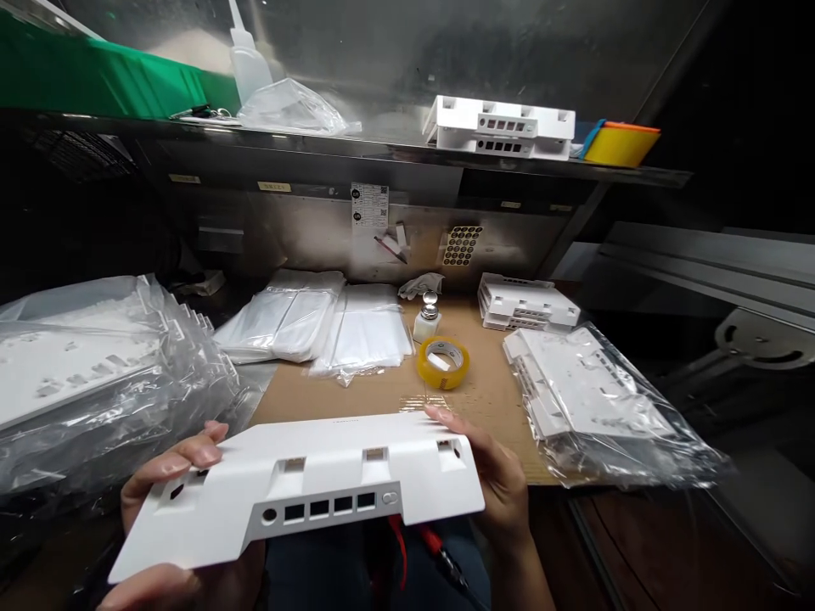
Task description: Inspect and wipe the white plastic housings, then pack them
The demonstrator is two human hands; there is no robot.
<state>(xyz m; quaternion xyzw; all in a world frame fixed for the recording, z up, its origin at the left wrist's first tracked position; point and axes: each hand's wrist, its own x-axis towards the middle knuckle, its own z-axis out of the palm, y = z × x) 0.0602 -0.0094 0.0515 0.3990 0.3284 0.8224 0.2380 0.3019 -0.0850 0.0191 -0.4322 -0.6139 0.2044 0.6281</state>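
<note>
A white plastic housing (318, 492) with a row of square port openings and one round hole is held up near the front of the cardboard-covered bench. At its left end my left hand (171, 492) grips it, fingers over the top edge and thumb along the bottom. My right hand (497, 475) closes round the right end, fingertips on the top edge. Beyond the housing lies a yellow tape roll (444, 363), beside a small bottle with a metal cap (428, 321).
Bagged white housings sit at left (82, 356) and right (598, 390). Clear plastic bags (286, 314) are stacked behind. More housings (528, 304) lie at back right. A shelf (382, 151) spans above, holding housings, a squeeze bottle (250, 68) and a green bin (115, 81).
</note>
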